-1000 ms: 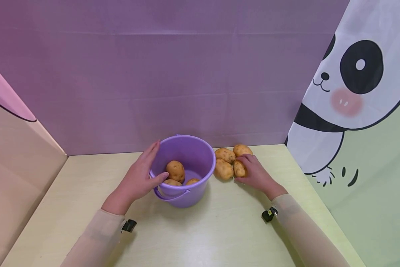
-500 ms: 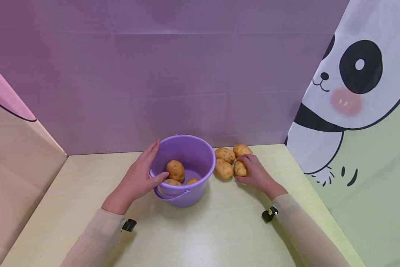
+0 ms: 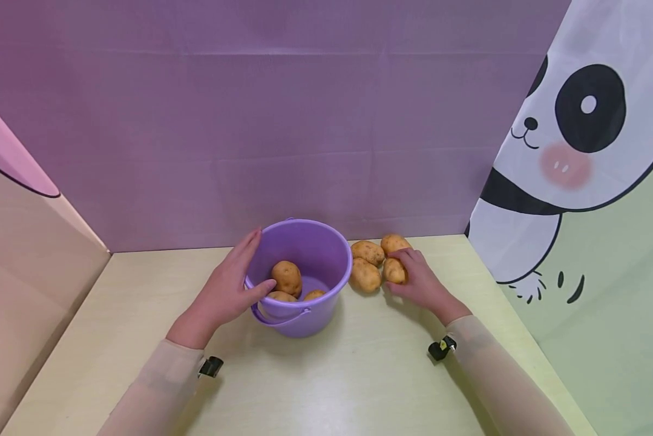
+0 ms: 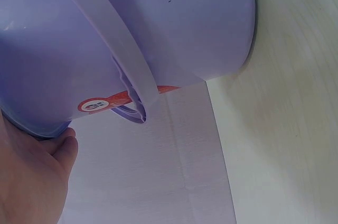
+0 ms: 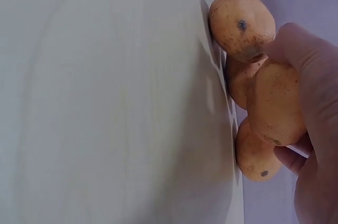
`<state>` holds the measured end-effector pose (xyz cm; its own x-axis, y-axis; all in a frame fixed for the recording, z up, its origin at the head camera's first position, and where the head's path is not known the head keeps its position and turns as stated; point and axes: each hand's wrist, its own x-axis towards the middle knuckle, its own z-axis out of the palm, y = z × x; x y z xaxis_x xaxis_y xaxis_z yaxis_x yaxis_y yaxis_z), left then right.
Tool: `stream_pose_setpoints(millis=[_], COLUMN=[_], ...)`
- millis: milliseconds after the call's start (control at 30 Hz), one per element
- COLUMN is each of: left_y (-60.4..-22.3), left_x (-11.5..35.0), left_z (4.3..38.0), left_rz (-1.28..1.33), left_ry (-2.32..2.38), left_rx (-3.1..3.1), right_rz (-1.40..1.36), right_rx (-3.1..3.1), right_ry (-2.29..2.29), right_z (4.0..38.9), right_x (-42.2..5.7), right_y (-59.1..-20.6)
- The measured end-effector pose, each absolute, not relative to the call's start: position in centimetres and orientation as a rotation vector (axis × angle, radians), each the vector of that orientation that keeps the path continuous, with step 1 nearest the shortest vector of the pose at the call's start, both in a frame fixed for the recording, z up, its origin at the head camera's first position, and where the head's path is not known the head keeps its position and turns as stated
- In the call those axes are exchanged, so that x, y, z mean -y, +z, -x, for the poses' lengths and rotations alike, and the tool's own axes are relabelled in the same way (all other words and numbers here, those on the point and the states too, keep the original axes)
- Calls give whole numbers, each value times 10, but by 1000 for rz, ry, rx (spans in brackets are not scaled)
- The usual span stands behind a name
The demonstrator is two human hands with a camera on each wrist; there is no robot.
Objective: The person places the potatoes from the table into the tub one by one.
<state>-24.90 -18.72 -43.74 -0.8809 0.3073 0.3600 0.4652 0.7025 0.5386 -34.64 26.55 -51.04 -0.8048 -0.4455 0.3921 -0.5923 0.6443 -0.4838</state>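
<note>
Purple backdrop takes up most of the head view, top cut off. Pale table below, near edge out of frame. Panda panel on the right, cropped at top and right. Purple bucket stands on the table, close to the backdrop; lower inside partly hidden by its front wall. Sleeves run off the bottom edge. Left hand grips the bucket's rim, thumb over the inside; in its wrist view it's cut off at the left, most fingers out of sight. Right hand pinches a potato right of the bucket, covering part of it. Three potatoes sit bunched around that one; right-wrist view shows one mostly hidden behind the others. Three more potatoes visible in the bucket, two partly blocked by the rim. Bucket handle hangs at the front. Red sticker on the bucket, print unreadable.
</note>
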Motion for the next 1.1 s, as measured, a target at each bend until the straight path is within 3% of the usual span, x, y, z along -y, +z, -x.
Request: stream_pose_setpoints(millis=[1100], left_y=[-436], left_x=[185], left_z=[248], left_rz=[598], left_ry=[-925], left_rx=[2686], right_rz=[-819], right_rx=[2538], right_ry=[1061], right_z=[344], right_x=[-254], right_y=[-484])
